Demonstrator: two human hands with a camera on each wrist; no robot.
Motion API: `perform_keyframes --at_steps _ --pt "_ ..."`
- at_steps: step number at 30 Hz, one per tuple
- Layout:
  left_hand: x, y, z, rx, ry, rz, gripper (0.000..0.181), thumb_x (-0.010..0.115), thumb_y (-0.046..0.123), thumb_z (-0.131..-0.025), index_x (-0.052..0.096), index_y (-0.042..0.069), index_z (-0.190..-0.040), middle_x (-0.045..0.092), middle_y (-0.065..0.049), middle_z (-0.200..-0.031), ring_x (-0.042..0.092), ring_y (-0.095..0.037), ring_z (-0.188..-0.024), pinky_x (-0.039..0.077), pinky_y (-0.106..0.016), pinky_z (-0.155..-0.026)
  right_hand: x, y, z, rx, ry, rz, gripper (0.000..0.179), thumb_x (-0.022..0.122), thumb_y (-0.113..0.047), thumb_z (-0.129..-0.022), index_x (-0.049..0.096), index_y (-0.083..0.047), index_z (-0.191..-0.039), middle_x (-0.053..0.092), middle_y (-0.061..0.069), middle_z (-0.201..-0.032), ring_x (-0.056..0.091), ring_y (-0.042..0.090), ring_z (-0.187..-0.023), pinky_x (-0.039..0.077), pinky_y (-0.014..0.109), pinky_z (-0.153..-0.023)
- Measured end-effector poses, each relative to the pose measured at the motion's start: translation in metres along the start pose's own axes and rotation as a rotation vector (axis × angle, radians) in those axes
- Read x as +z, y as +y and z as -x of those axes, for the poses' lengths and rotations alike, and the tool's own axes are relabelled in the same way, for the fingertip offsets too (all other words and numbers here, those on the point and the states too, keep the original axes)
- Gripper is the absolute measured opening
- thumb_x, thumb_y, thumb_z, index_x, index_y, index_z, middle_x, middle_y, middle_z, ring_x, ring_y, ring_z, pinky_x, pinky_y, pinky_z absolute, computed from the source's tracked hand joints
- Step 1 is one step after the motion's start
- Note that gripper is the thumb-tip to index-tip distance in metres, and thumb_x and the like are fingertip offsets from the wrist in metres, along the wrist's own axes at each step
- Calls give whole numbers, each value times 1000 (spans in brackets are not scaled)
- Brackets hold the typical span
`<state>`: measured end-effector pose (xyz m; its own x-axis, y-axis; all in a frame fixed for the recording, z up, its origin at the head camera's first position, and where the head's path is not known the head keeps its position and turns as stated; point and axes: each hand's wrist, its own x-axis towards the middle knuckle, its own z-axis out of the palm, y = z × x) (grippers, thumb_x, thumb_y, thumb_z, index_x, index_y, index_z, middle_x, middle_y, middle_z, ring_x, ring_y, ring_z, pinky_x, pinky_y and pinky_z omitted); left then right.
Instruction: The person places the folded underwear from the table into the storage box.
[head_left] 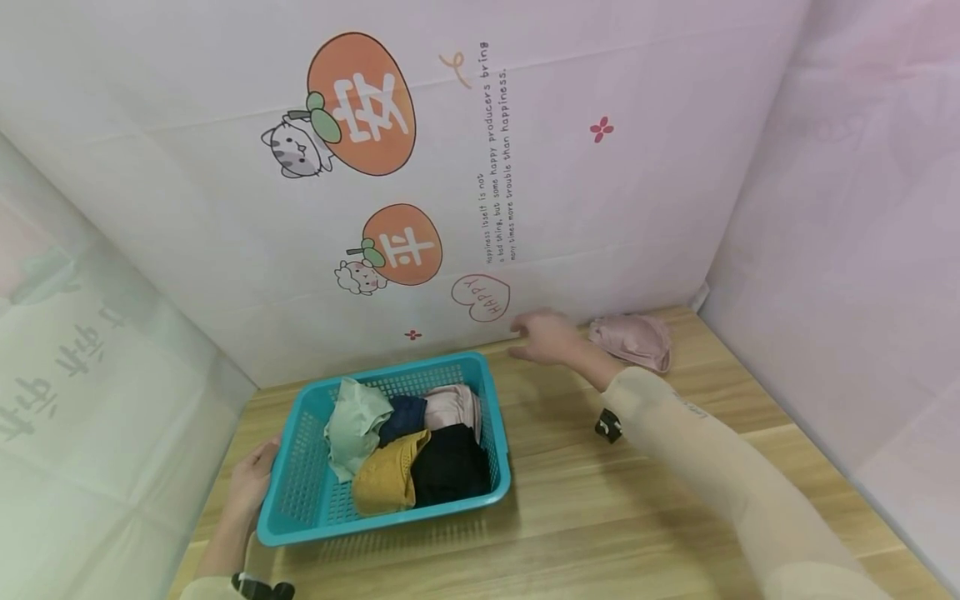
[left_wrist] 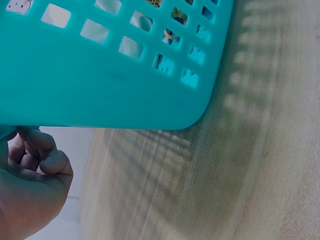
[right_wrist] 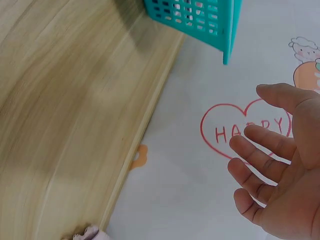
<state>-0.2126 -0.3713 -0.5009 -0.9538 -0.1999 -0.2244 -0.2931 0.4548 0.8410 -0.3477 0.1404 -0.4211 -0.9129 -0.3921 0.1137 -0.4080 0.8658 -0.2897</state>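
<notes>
A turquoise plastic basket (head_left: 480, 371) with perforated walls is at the left of the wooden table. My left hand (head_left: 253, 475) grips its left rim, with fingers curled under the edge in the left wrist view. Inside lie folded cloth pieces: a pale green one (head_left: 356, 425), a navy one (head_left: 402, 419), a pale pink one (head_left: 453, 407), a mustard yellow one (head_left: 386, 477) and a black one (head_left: 452, 467). My right hand (right_wrist: 285, 160) holds nothing, its fingers spread and slightly bent, to the right of the basket near the back wall.
A dusty pink folded garment (head_left: 632, 340) lies at the table's back right, beyond my right forearm. White printed sheets form the back wall (head_left: 555, 208) and both side walls around the wooden table (head_left: 570, 508). A black device (head_left: 608, 426) sits at my right sleeve.
</notes>
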Motion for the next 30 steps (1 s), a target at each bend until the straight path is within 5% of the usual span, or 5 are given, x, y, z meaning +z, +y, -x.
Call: perform_keyframes --at_steps 4,9,18,30 --pt "0 0 0 -1 0 -5 76 29 64 -102 33 11 -156 48 -20 -146 60 -2 -94 54 -27 -80 -5 4 5 14 2 6 53 69 -46 -88 65 -10 -127 71 10 -122 65 30 -113 49 52 -100" --pt "0 2 0 -9 15 -12 80 32 67 -99 38 9 -153 62 -9 -121 62 -8 -90 55 -30 -77 -9 9 9 26 -9 11 53 68 -46 -89 65 -9 -127 71 11 -122 65 31 -114 50 51 -100" --pt "1 4 -1 -16 8 27 68 33 59 -104 46 7 -145 63 4 -92 62 -12 -81 55 -32 -72 -8 23 13 60 0 -1 54 68 -45 -89 63 -8 -129 70 14 -123 64 33 -115 49 53 -100" --pt "-1 2 0 -23 -6 30 80 33 68 -99 38 9 -153 63 6 -103 62 -10 -87 56 -31 -75 -11 36 17 95 -21 5 56 67 -44 -90 62 -7 -131 69 16 -124 63 35 -117 49 53 -101"
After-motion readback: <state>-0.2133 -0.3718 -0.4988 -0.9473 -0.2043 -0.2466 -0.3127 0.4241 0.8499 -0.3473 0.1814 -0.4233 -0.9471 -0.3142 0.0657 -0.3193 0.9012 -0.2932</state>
